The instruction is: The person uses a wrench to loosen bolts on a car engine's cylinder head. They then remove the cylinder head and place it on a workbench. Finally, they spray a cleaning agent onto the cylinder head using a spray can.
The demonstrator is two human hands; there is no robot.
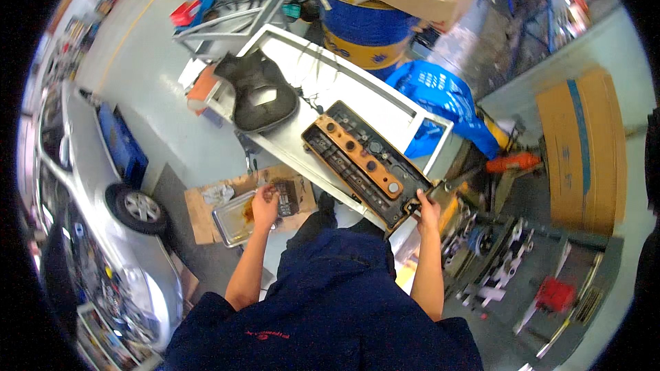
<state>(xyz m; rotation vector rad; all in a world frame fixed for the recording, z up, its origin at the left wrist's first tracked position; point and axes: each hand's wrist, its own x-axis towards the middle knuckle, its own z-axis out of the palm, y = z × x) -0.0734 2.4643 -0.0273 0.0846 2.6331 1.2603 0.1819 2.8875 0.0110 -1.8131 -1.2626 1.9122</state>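
An engine valve cover (364, 158), black with a brown-orange strip pierced by round holes, lies at a slant over the near edge of the white cart (344, 72). Its near right end is gripped by my right hand (427, 213), the fingers wrapped around the corner. My left hand (265, 207) is held away from the cover, lower and to the left, its fingers curled together. Whatever it may pinch is hidden or too small to make out. Beneath that hand, a metal tray (223, 218) with brown residue rests on a flat cardboard sheet (201, 223); a dark piece (287, 199) shows beside the fingers.
A dark moulded shell (265, 93) occupies the cart's left end. Behind the cart stand a blue and yellow drum (368, 27) and a blue bag (440, 93). Low at right is a shelf of metal parts (502, 261), with cardboard (581, 151) behind. A silver car (103, 185) is at left.
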